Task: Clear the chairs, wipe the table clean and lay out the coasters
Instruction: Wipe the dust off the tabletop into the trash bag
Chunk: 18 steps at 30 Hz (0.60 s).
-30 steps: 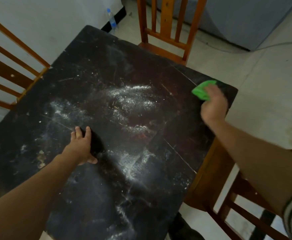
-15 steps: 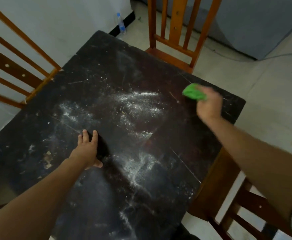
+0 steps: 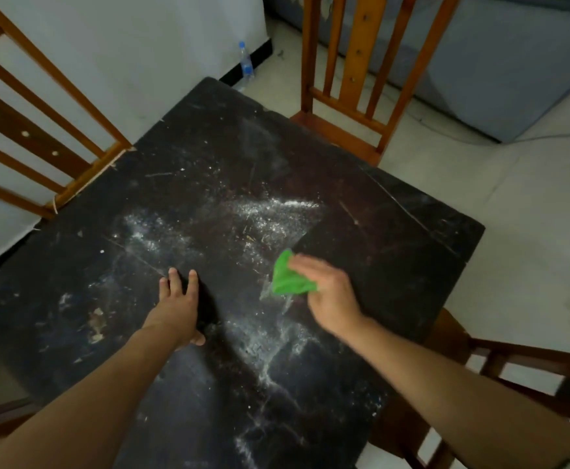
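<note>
The dark square table (image 3: 395, 231) is scratched and dusted with white powder (image 3: 270, 214) across its middle and near side. My right hand (image 3: 331, 296) presses a crumpled green cloth (image 3: 288, 277) onto the tabletop near the centre. A clean dark strip runs from the cloth toward the table's right corner. My left hand (image 3: 176, 309) lies palm down left of the cloth. Its fingers and thumb wrap a flat black object (image 3: 205, 299); what this object is cannot be made out.
Wooden slat-back chairs stand at the far side (image 3: 351, 72), the left (image 3: 29, 130) and the right (image 3: 530, 363) of the table. A plastic water bottle (image 3: 246, 64) stands on the floor by the white wall. A grey cabinet (image 3: 500, 62) and a cable lie beyond.
My right hand has dragged the green cloth from the table's far right corner toward the centre, leaving a wiped strip. My left hand has stayed where it was.
</note>
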Each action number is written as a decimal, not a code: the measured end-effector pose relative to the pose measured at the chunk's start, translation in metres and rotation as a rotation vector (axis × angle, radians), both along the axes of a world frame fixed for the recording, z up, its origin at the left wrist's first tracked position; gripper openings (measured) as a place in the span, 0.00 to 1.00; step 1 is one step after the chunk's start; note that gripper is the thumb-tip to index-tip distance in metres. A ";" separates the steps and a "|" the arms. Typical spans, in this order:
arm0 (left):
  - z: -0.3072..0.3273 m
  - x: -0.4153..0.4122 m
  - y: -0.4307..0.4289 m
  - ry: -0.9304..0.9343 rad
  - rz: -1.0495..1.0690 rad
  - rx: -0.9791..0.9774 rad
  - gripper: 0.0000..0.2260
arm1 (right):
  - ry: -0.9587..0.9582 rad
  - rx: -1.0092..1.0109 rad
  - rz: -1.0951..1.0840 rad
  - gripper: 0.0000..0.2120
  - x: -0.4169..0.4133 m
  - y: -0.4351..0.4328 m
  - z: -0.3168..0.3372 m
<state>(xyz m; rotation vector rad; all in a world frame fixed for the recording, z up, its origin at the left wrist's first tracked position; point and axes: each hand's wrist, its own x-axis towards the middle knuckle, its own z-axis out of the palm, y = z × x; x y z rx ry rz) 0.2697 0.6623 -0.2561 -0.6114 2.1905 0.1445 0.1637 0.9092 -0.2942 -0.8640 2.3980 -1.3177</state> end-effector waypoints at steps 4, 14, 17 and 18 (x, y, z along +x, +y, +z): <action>-0.002 0.003 -0.001 0.019 0.009 -0.008 0.58 | 0.036 0.077 -0.431 0.26 -0.122 0.014 -0.004; -0.007 0.004 -0.002 0.022 -0.016 -0.023 0.58 | 0.089 0.115 -0.115 0.28 -0.053 -0.041 -0.034; -0.005 0.004 -0.002 0.032 -0.012 -0.025 0.58 | 0.015 0.122 0.180 0.32 0.024 -0.030 -0.015; -0.005 0.004 -0.002 0.038 -0.010 -0.027 0.58 | -0.028 0.098 0.240 0.32 0.035 -0.026 -0.010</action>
